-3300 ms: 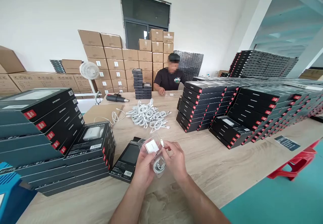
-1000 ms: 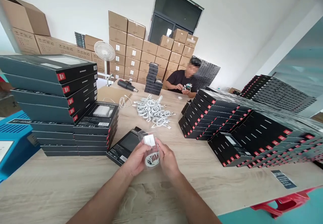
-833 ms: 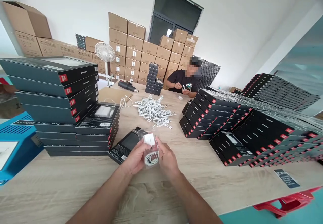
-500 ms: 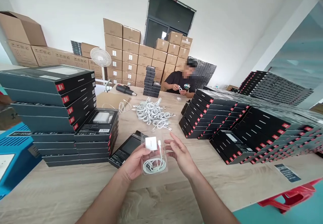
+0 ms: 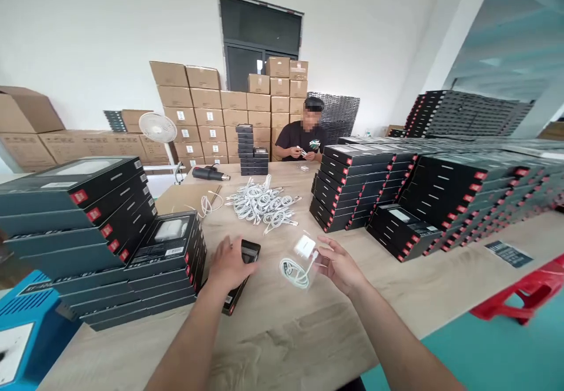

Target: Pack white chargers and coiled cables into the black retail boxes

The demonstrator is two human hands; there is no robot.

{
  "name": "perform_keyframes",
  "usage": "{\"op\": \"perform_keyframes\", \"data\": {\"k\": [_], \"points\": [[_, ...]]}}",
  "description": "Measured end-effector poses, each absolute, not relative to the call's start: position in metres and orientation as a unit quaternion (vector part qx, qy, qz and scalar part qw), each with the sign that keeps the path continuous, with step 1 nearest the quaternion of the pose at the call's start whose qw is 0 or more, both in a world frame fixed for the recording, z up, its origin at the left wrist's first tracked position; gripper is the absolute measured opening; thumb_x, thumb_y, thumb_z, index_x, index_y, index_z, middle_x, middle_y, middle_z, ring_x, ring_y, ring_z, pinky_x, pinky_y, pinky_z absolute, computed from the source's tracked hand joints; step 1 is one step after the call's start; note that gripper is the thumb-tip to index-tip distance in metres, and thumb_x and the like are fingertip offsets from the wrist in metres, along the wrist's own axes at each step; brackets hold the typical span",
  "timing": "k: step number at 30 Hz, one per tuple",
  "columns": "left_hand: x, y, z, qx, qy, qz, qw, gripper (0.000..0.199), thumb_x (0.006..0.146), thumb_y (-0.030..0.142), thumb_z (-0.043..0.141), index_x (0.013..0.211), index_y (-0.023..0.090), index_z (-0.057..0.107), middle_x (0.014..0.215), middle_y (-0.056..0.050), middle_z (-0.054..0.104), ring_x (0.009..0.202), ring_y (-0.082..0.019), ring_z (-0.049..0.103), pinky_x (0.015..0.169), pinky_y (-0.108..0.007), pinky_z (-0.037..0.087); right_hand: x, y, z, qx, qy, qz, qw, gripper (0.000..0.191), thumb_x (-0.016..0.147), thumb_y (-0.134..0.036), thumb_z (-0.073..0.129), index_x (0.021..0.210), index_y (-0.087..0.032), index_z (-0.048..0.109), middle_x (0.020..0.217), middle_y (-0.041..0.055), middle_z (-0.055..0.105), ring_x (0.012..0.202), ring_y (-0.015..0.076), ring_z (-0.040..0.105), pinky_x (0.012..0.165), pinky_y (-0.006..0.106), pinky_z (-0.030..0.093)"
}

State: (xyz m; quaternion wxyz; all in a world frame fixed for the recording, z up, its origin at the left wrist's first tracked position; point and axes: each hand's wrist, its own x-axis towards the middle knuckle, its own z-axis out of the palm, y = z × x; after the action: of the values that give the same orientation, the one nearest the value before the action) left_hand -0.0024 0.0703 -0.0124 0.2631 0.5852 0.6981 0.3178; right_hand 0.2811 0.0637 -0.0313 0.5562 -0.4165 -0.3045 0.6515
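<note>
My left hand (image 5: 230, 266) spans the flat black retail box (image 5: 237, 290) on the table, its fingers on the left side and its thumb at the right. Part of this box is hidden beneath the hand. My right hand (image 5: 338, 266) pinches the right edge of a clear plastic tray a little above the table. In that tray sit a white charger plug (image 5: 305, 246) and a coiled white charging cable (image 5: 296, 272). Beyond both hands lies a heap of white cables (image 5: 263, 201).
Stacks of dark boxes rise at left (image 5: 106, 203) and at right (image 5: 352, 185). Farther back are a heat gun (image 5: 210, 173), a small box tower (image 5: 253, 159) and a seated co-worker (image 5: 299, 138) holding a small white item. A red stool (image 5: 524, 297) stands by the table's right edge.
My left hand has let go of the clear tray and moved left onto the black box. My right hand has taken the tray and carried it right. The view has turned slightly.
</note>
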Motion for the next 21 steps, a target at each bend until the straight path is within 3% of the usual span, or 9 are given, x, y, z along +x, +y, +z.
{"op": "perform_keyframes", "data": {"k": [2, 4, 6, 9, 11, 16, 21], "points": [[-0.006, 0.080, -0.009, 0.600, 0.724, 0.238, 0.242, 0.084, 0.043, 0.033, 0.080, 0.121, 0.016, 0.056, 0.142, -0.026, 0.046, 0.137, -0.056, 0.033, 0.105, -0.067, 0.029, 0.290, 0.062, -0.035, -0.405, -0.257, 0.651, 0.589, 0.049, 0.071, -0.019, 0.078, 0.115, -0.024, 0.056, 0.080, 0.0018, 0.074, 0.070, 0.0180, 0.070, 0.067, 0.033, 0.058], [-0.003, 0.083, -0.004, 0.624, 0.727, 0.173, 0.228, 0.082, 0.042, 0.030, 0.077, 0.119, 0.011, 0.058, 0.130, -0.029, 0.054, 0.124, -0.058, 0.046, 0.096, -0.068, 0.037, 0.293, 0.061, -0.037, -0.386, -0.232, 0.650, 0.613, 0.053, 0.071, -0.017, 0.077, 0.118, -0.024, 0.055, 0.077, 0.0007, 0.074, 0.069, 0.0183, 0.070, 0.067, 0.033, 0.059], [0.008, 0.079, 0.001, 0.662, 0.706, 0.137, 0.212, 0.087, 0.044, 0.027, 0.074, 0.127, 0.009, 0.053, 0.128, -0.027, 0.054, 0.121, -0.052, 0.051, 0.097, -0.061, 0.041, 0.290, 0.062, -0.036, -0.355, -0.218, 0.646, 0.640, 0.058, 0.070, -0.017, 0.077, 0.123, -0.025, 0.053, 0.076, -0.0009, 0.073, 0.068, 0.0180, 0.071, 0.067, 0.033, 0.059], [0.031, 0.058, 0.009, 0.732, 0.643, 0.123, 0.189, 0.102, 0.050, 0.025, 0.070, 0.145, 0.015, 0.036, 0.140, -0.018, 0.048, 0.133, -0.036, 0.046, 0.108, -0.042, 0.039, 0.278, 0.064, -0.034, -0.300, -0.198, 0.632, 0.686, 0.065, 0.068, -0.018, 0.080, 0.126, -0.027, 0.052, 0.074, -0.0042, 0.071, 0.069, 0.0164, 0.070, 0.071, 0.034, 0.060], [0.046, 0.041, 0.013, 0.775, 0.593, 0.131, 0.172, 0.104, 0.055, 0.025, 0.068, 0.151, 0.017, 0.027, 0.147, -0.015, 0.043, 0.137, -0.031, 0.042, 0.111, -0.037, 0.036, 0.268, 0.065, -0.032, -0.272, -0.190, 0.618, 0.713, 0.066, 0.067, -0.021, 0.082, 0.126, -0.029, 0.053, 0.074, -0.0061, 0.070, 0.070, 0.0150, 0.070, 0.075, 0.034, 0.060], [0.056, 0.020, 0.013, 0.793, 0.582, 0.156, 0.089, 0.102, 0.062, 0.022, 0.066, 0.154, 0.016, 0.022, 0.152, -0.019, 0.036, 0.141, -0.036, 0.035, 0.114, -0.047, 0.031, 0.254, 0.061, -0.031, -0.293, -0.216, 0.575, 0.733, 0.068, 0.065, -0.029, 0.084, 0.126, -0.029, 0.055, 0.074, -0.0075, 0.065, 0.070, 0.0125, 0.066, 0.077, 0.034, 0.060], [0.044, 0.025, 0.006, 0.804, 0.568, 0.175, 0.008, 0.102, 0.062, 0.015, 0.067, 0.154, 0.018, 0.024, 0.147, -0.017, 0.042, 0.138, -0.039, 0.037, 0.116, -0.054, 0.026, 0.264, 0.053, -0.033, -0.359, -0.299, 0.558, 0.686, 0.074, 0.065, -0.038, 0.083, 0.132, -0.026, 0.056, 0.071, -0.0059, 0.063, 0.067, 0.0145, 0.064, 0.067, 0.034, 0.060]]}}
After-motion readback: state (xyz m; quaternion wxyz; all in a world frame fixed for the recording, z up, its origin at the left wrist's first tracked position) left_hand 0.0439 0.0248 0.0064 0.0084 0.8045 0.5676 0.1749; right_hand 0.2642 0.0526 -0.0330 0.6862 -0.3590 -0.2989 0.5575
